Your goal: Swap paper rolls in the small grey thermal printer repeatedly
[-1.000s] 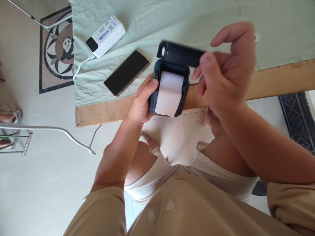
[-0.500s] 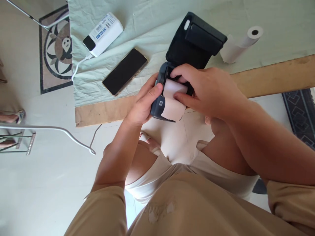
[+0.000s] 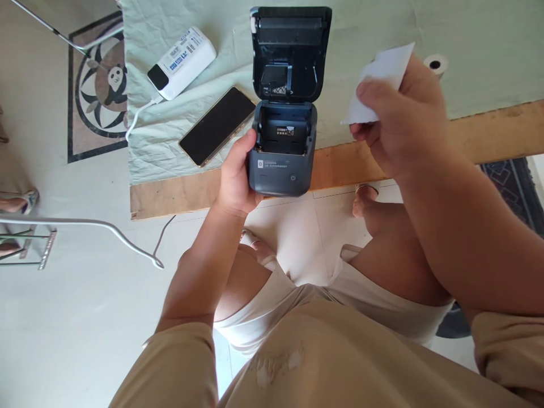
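Note:
My left hand [image 3: 236,175] grips a small dark blue printer [image 3: 281,164] by its left side, above the table's front edge. The printer's lid [image 3: 291,51] stands fully open and the paper bay inside shows no roll. To the right of the printer, my right hand [image 3: 399,119] is raised and pinches a white paper roll [image 3: 378,79] with a loose strip hanging from it. A second white paper roll [image 3: 436,62] lies on the cloth just behind my right hand.
A pale green cloth [image 3: 467,45] covers a wooden board table [image 3: 488,130]. On it lie a black phone [image 3: 217,126] and a white power bank [image 3: 182,62] with a white cable. A metal hanger [image 3: 106,226] and my knees are below, over a tiled floor.
My right hand lifted the paper roll out of the printer and moved up and right. The lid swung fully open and the printer now faces the camera squarely.

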Demonstrator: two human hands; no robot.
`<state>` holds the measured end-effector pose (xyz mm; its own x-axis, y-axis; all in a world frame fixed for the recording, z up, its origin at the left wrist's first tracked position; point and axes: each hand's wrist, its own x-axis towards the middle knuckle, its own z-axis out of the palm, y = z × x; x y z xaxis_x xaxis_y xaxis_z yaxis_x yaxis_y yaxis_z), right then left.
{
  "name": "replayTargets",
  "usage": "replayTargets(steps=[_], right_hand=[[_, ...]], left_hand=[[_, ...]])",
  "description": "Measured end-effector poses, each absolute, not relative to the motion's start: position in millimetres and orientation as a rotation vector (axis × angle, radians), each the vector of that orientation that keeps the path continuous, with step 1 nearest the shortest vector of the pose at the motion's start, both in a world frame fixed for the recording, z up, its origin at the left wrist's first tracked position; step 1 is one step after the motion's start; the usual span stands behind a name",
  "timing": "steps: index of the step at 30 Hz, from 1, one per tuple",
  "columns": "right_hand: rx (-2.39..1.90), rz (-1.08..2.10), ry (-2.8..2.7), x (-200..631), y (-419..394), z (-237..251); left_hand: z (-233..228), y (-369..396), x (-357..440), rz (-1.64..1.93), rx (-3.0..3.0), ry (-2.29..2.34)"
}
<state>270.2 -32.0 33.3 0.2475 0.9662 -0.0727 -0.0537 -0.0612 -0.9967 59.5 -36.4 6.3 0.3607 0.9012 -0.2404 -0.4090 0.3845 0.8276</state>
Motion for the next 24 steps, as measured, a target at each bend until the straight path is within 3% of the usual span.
replayTargets(steps=[8, 14, 20, 22, 24], right_hand=[[-1.577, 0.439, -1.738, 281.2, -39.4, 16.6], [-1.74, 0.568, -1.741, 280.7, -33.5, 11.2], [-1.603, -0.114, -1.577, 297.3, -41.2, 40.1], [-1.824, -0.15, -1.503, 306.8, -35.1, 39.8], [-2.034, 0.005, -1.458, 314.0, -27.0, 32.3]], left_hand=[[6.9, -36.1, 61.1, 0.962, 0.769, 0.753], [4.5, -35.8, 60.0, 0.96, 0.756, 0.75], [-2.9, -33.9, 54.9, 0.897, 0.725, 0.766], [-3.4, -34.0, 55.0, 0.9, 0.725, 0.765], [-2.6, -34.3, 56.8, 0.927, 0.728, 0.774]])
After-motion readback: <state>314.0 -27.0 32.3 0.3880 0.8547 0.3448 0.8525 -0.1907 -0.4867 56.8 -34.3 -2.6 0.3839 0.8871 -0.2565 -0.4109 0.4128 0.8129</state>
